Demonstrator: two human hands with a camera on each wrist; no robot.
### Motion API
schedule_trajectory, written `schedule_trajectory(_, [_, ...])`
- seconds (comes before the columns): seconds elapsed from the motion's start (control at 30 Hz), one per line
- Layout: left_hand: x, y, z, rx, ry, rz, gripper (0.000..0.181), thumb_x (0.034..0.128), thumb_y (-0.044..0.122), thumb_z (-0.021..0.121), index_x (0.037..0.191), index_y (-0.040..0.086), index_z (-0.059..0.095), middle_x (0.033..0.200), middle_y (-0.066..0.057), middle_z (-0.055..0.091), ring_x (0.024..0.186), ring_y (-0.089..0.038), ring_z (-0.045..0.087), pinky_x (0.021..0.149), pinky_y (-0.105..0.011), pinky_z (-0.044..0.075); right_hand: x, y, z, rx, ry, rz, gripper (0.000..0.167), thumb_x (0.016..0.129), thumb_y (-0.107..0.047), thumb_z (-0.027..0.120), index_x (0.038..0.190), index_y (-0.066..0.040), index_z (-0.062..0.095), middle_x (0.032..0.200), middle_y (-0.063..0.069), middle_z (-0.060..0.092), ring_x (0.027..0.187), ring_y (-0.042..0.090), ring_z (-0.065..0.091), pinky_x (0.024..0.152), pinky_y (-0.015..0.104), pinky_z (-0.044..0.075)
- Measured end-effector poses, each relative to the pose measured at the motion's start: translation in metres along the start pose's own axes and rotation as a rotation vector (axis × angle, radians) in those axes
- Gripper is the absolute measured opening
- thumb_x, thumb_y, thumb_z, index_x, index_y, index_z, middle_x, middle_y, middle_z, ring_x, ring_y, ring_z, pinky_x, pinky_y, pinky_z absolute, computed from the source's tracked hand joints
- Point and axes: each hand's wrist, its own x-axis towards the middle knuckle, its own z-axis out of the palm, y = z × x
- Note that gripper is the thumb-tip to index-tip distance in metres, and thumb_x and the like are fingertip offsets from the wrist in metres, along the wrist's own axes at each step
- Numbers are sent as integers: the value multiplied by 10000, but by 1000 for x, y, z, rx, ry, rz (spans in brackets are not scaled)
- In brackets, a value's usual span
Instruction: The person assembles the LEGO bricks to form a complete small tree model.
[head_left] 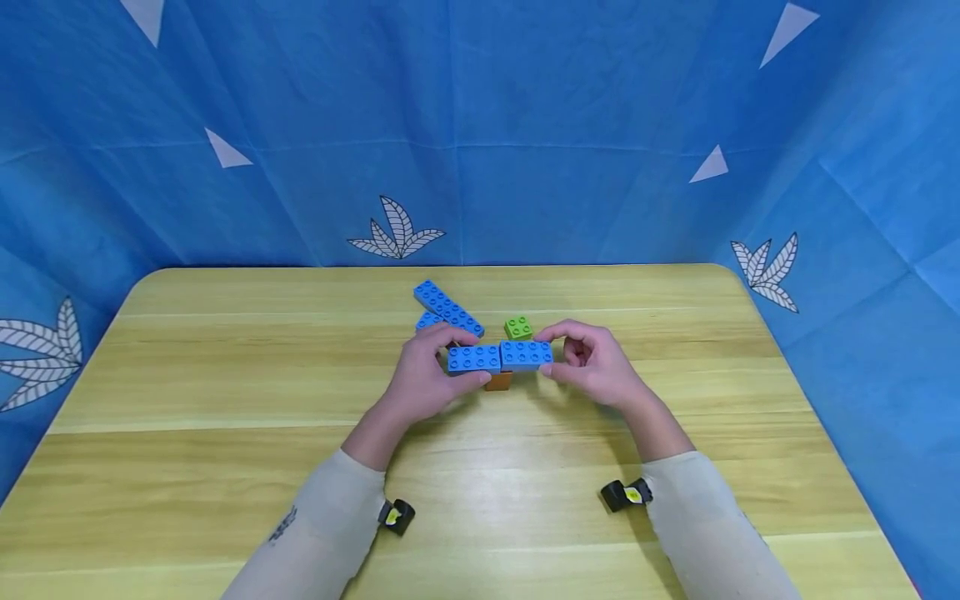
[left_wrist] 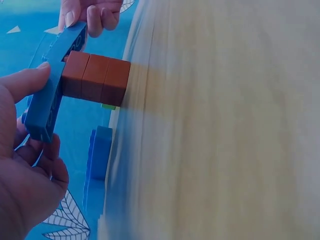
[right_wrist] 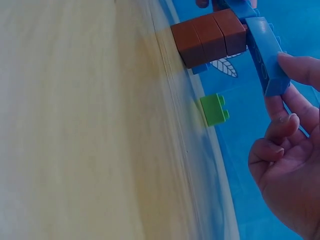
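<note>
Well, left hand (head_left: 424, 377) and right hand (head_left: 600, 365) each pinch a blue brick (head_left: 474, 359), seating unclear.

Bright from above here, glare whitening the table (head_left: 517, 479) on the near side of left hand (head_left: 429, 377) and right hand (head_left: 596, 364), soft shadows beneath; wrist views run dimmer, bluish, tabletop blurry.
</note>
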Motion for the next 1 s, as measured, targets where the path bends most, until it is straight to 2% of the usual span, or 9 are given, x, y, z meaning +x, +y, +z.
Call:
schedule_trajectory(0.1, [4, 2, 3, 24, -14, 23, 407, 796, 235, 873, 1134, 67, 723, 1134, 22, 651, 1111, -186, 527, 923, -417, 438, 0, 1, 0, -4, -2, 0, 320, 817, 56, 774, 1116, -31, 701, 604, 85, 379, 529, 212, 347, 466, 283, 290])
schedule_trajectory(0.2, [8, 5, 5, 44, -27, 47, 408, 791, 258, 877, 1137, 88, 745, 1112, 29, 648, 1073, -171, 541, 916, -400, 430, 0, 2, -1, -9, -5, -3, 323, 812, 62, 775, 1114, -28, 705, 612, 84, 385, 531, 208, 348, 463, 276, 287])
schedule_trajectory(0.33, [12, 7, 7, 32, -46, 79, 401, 781, 261, 885, 1129, 102, 764, 1044, 22, 638, 970, -158, 545, 813, -381, 451, 0, 3, 0, -7, -14, -18, 331, 805, 67, 777, 1116, -19, 703, 623, 94, 393, 531, 208, 349, 463, 278, 292])
schedule_trajectory(0.47, [14, 7, 10, 10, -72, 75, 371, 796, 276, 873, 1123, 133, 771, 997, 35, 618, 918, -141, 537, 751, -367, 459, 1, 4, 0, -7, -19, -31, 338, 798, 64, 786, 1113, -31, 708, 648, 122, 407, 536, 212, 355, 473, 282, 302])
schedule_trajectory(0.6, [14, 7, 11, 3, -74, 62, 338, 799, 271, 870, 1099, 150, 772, 1015, 52, 627, 941, -132, 550, 783, -369, 469, 2, 3, 1, -5, -19, -30, 341, 796, 57, 792, 1113, -40, 709, 648, 124, 408, 536, 216, 357, 477, 285, 308])
schedule_trajectory(0.8, [17, 5, 12, 45, -95, 55, 321, 809, 296, 858, 1090, 180, 755, 1057, 90, 648, 1002, -103, 567, 895, -368, 452, 2, 2, 2, 19, -7, -5, 339, 793, 110, 772, 1104, 1, 694, 627, 107, 387, 536, 230, 345, 477, 287, 296])
schedule_trajectory(1.0, [19, 5, 13, 59, -114, 63, 316, 812, 293, 854, 1084, 171, 746, 1051, 83, 646, 984, -116, 571, 870, -363, 460, 4, 3, 4, 28, -1, -12, 324, 789, 163, 738, 1092, 72, 666, 611, 138, 362, 531, 242, 327, 477, 293, 284])
